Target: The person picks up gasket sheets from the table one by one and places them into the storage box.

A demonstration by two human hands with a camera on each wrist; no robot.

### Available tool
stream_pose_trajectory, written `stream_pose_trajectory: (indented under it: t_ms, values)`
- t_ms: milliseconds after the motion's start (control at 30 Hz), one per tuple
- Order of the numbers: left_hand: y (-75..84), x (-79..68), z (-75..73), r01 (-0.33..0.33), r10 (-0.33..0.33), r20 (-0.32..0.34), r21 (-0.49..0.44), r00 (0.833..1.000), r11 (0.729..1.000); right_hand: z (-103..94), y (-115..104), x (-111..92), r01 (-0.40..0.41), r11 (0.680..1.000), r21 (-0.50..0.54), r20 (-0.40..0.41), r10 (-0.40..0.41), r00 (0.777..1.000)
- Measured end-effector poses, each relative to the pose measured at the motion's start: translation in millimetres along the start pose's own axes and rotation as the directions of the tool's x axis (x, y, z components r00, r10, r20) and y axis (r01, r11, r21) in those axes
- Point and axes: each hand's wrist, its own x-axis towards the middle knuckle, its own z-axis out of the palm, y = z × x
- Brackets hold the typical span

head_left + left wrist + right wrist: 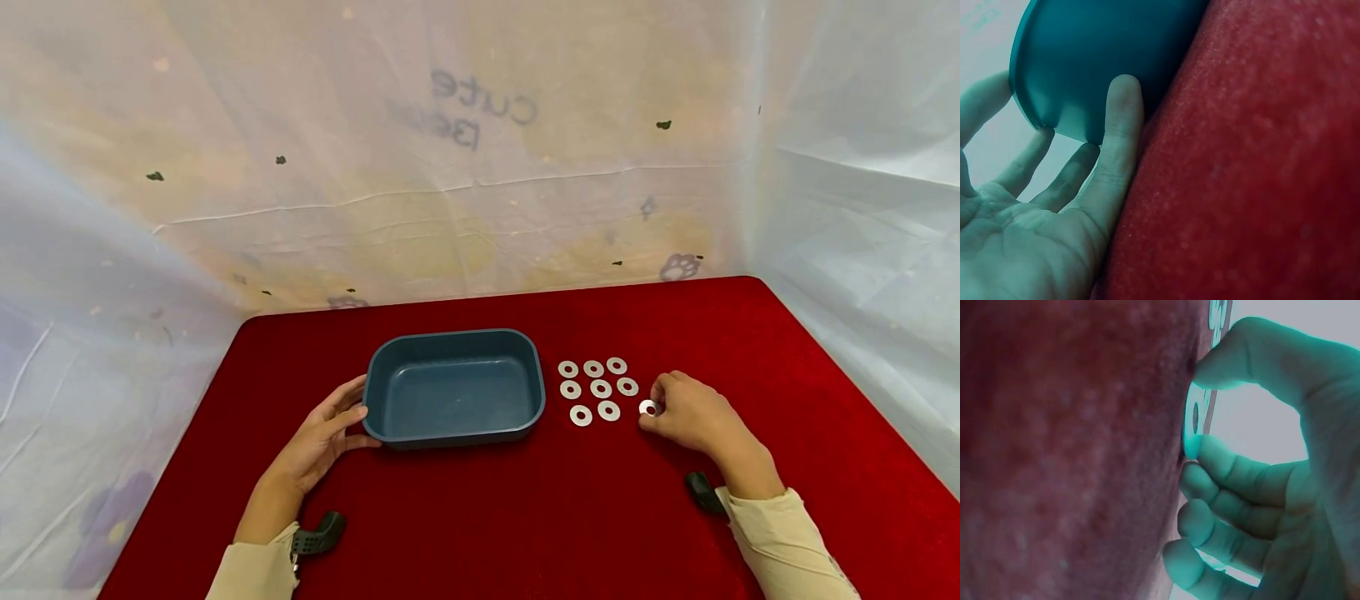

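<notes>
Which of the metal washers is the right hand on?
The flat silver metal washer farthest right, pinched by the right hand; the eight others lie untouched in a cluster beside it.

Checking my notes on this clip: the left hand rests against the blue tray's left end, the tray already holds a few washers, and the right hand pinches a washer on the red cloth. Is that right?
Not quite. In the head view the blue tray is empty; the loose washers lie on the red cloth to its right. The left hand does rest against the tray's left end, and the right hand pinches a washer.
</notes>
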Motion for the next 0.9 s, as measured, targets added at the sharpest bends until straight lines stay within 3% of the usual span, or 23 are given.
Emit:
stream_pose_trajectory:
  t_ms: [133, 267, 433, 567, 900]
  values:
    - [-0.4, 0.3, 0.1, 0.003, -0.003, -0.004, 0.009, 1.0, 1.0, -0.6, 2, 0, 0.004, 1.0, 0.027, 0.01, -0.004, 1.0]
    - [-0.8, 0.4, 0.3, 0.009, -0.009, -0.012, 0.007, 1.0, 1.0, -2.8, 7, -1, 0.101, 0.991, 0.093, -0.001, -0.101, 0.995]
    - [-0.3, 0.3, -0.5, 0.011, -0.011, -0.016, 0.002, 1.0, 1.0, -10.8, 13, -3, 0.183, 0.969, 0.168, 0.056, -0.195, 0.979]
    - [0.8, -0.1, -0.4, 0.006, -0.006, -0.014, 0.005, 1.0, 1.0, -16.2, 15, -5, 0.195, 0.963, 0.189, 0.087, -0.214, 0.973]
    - [-1.0, 0.1, -1.0, 0.005, -0.005, -0.007, 0.017, 1.0, 1.0, -18.1, 18, -7, 0.217, 0.959, 0.182, 0.064, -0.232, 0.971]
